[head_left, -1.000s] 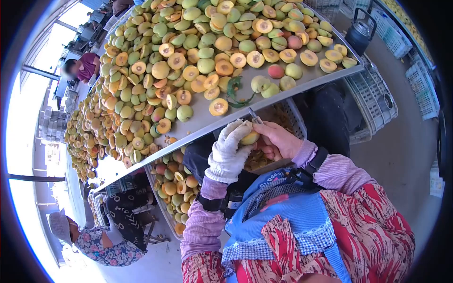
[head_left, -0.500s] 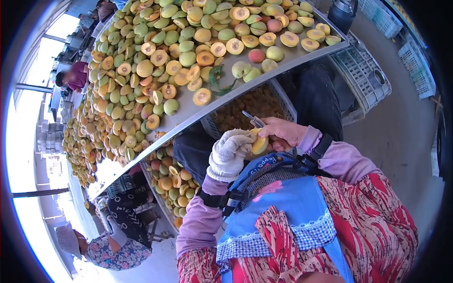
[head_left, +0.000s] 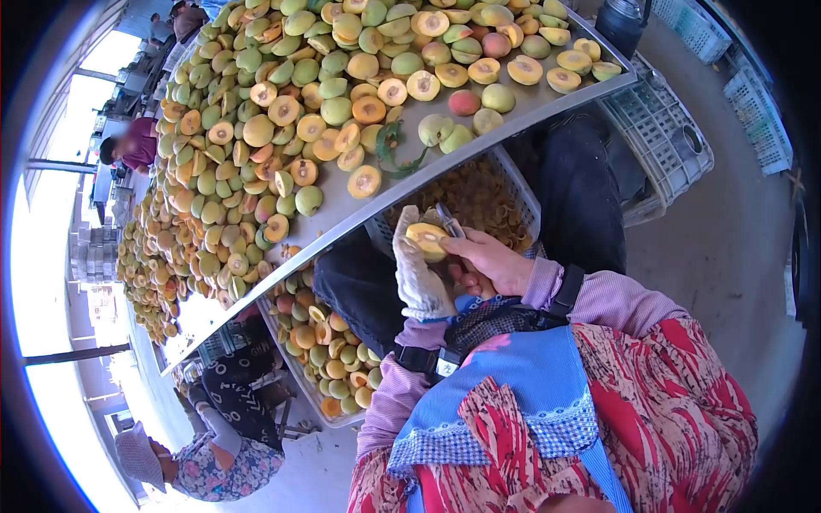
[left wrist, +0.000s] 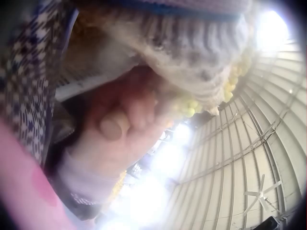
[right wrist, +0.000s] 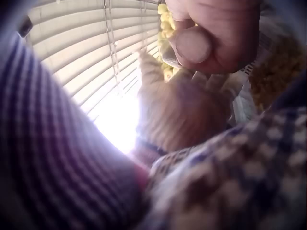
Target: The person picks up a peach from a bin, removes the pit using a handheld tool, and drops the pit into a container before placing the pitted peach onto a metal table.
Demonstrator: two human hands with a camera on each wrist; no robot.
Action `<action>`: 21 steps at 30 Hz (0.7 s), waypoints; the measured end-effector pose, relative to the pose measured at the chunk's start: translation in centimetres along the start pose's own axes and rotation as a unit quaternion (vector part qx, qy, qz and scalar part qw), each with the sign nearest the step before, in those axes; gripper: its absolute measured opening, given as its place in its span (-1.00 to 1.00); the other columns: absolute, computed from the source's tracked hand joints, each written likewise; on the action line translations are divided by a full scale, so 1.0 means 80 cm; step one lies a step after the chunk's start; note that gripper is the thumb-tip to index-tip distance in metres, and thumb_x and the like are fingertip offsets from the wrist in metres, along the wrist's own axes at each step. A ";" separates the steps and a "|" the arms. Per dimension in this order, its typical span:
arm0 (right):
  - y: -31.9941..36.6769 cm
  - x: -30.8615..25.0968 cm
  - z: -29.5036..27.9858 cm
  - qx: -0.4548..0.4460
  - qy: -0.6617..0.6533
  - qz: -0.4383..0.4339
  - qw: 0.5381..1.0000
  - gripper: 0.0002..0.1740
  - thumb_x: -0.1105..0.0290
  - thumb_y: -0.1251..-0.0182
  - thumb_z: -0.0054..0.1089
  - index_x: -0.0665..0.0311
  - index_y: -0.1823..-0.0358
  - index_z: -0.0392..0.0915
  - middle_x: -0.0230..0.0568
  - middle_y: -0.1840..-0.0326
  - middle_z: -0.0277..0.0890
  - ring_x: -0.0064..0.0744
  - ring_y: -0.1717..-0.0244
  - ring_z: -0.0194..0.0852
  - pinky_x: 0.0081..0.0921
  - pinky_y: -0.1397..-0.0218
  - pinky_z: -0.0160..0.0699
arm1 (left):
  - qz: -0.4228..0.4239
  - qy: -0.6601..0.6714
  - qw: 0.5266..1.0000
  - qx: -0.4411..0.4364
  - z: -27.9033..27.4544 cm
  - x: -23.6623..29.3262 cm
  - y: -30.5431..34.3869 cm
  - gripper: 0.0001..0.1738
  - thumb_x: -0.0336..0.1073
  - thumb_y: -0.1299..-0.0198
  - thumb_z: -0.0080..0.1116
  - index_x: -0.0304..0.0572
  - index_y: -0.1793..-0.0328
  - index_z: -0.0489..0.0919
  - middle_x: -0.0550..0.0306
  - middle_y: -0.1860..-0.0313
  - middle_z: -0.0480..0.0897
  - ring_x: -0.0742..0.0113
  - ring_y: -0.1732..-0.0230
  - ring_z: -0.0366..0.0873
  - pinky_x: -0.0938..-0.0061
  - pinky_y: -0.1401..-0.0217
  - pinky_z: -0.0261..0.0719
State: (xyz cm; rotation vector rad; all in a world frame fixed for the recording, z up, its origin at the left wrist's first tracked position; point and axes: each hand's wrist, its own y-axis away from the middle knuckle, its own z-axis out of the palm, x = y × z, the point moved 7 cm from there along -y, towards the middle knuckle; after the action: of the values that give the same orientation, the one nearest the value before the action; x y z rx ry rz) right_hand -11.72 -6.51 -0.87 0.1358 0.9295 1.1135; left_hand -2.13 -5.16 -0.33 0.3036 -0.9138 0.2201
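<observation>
My left hand (head_left: 421, 278), in a white knitted glove, holds a yellow apricot (head_left: 426, 242) against its upright fingers, with a cut face and brown centre turned up. My bare right hand (head_left: 492, 263) grips a small knife (head_left: 446, 219), its grey metal end pointing up beside the fruit. The right thumb and fingertips are at the apricot's right edge. In the left wrist view the round end of the knife's handle (left wrist: 111, 126) sticks out of the right fist; the glove (left wrist: 192, 52) is above it. The glove hides much of the fruit there.
A metal table (head_left: 333, 215) heaped with halved and whole apricots stands in front. Below the hands is a crate (head_left: 532, 201) of brown scraps; left of my legs, another crate (head_left: 359, 419) of fruit. A kettle (head_left: 623, 27) and a crate (head_left: 684, 137) stand right. People sit at left.
The left fingers have straightened from curling round the apricot, and its cut face now turns up. Both hands have shifted over the scrap crate. The right hand keeps its grip on the knife.
</observation>
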 end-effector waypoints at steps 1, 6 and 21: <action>0.000 -0.004 0.003 0.005 0.071 0.000 0.997 -0.67 0.07 -0.44 -0.18 0.21 0.15 0.32 -0.39 0.56 0.30 -0.66 0.74 0.12 -0.70 0.76 0.14 | -0.024 0.066 0.998 0.008 0.002 0.010 -0.002 -0.32 0.14 -0.30 -0.07 -0.16 -0.37 0.21 -0.06 -0.10 0.49 0.12 0.04 0.51 0.28 -0.02 0.55; 0.009 -0.010 0.002 -0.017 0.320 -0.062 0.945 -0.62 0.06 -0.49 -0.24 0.26 0.09 0.31 -0.29 0.54 0.32 -0.50 0.66 0.34 -0.56 0.62 0.40 | -0.078 0.226 0.966 0.097 -0.025 0.007 -0.021 -0.49 0.06 -0.30 -0.08 -0.23 -0.12 0.44 -0.08 0.06 0.55 0.06 0.10 0.51 0.17 0.00 0.54; -0.018 -0.010 0.030 0.009 0.453 -0.277 0.847 -0.60 0.15 -0.46 -0.15 0.43 0.04 0.29 0.26 0.23 0.48 0.23 0.18 0.47 -0.17 0.14 0.42 | -0.037 0.112 0.980 0.158 -0.046 0.004 -0.026 -0.35 0.21 -0.30 -0.19 -0.33 0.11 0.54 -0.04 0.26 0.58 0.13 0.26 0.53 0.25 0.19 0.58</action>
State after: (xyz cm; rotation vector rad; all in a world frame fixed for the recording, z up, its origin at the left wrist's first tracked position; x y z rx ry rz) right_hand -9.09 -7.00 0.32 -0.6748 1.6820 0.5801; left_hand 1.44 -5.79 -2.52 0.5943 -0.6424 0.3239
